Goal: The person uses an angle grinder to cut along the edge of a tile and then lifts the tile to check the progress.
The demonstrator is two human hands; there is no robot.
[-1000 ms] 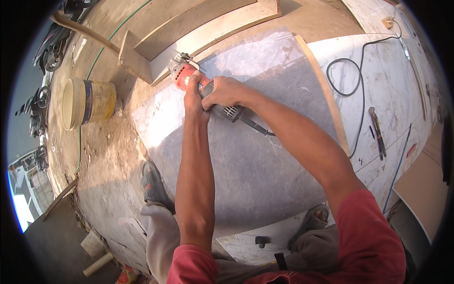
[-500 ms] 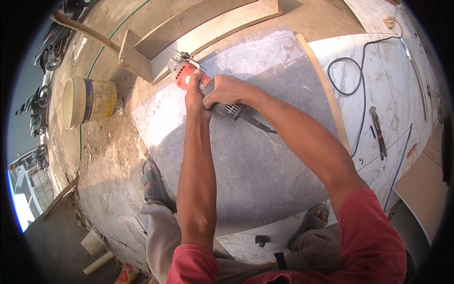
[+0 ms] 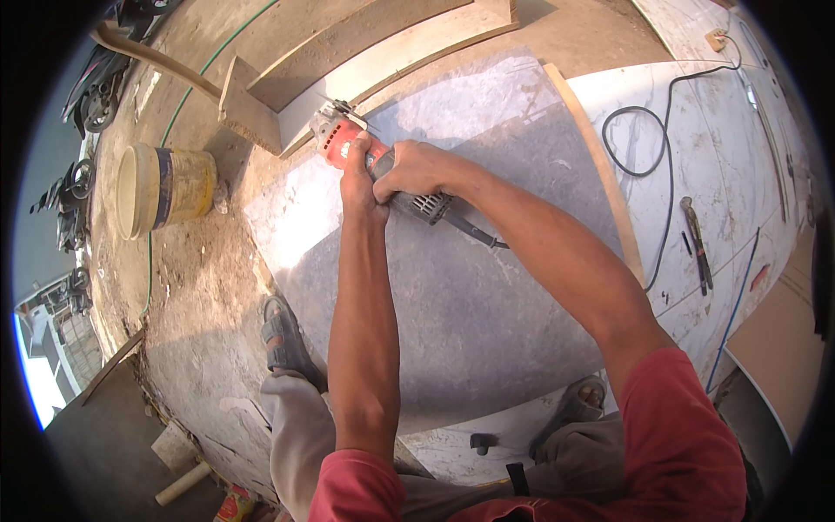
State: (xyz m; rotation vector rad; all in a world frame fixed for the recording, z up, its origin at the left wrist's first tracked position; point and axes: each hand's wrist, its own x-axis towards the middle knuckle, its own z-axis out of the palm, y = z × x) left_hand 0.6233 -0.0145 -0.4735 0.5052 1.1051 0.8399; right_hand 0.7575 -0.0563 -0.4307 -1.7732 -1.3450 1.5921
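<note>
A red and grey angle grinder [image 3: 348, 139] rests with its disc at the far left corner of a large grey stone slab [image 3: 470, 296] lying on the ground. My left hand [image 3: 358, 178] grips the red front part of the grinder. My right hand [image 3: 416, 170] holds its grey body just behind, where the black cord [image 3: 474, 233] leaves the tool and trails over the slab. Both forearms reach forward from the lower edge, and my sandalled feet [image 3: 283, 335] stand at the slab's near edge.
A yellow bucket [image 3: 165, 190] stands on the dusty ground to the left. Stone strips [image 3: 365, 65] lie beyond the slab. On the right a white slab [image 3: 722, 165] carries a looped black cable [image 3: 665, 157], pliers [image 3: 696, 239] and a wall socket [image 3: 715, 39]. Motorbikes [image 3: 91, 96] are parked at the far left.
The grinder and both hands have crept slightly toward the far edge of the slab; the grip is the same.
</note>
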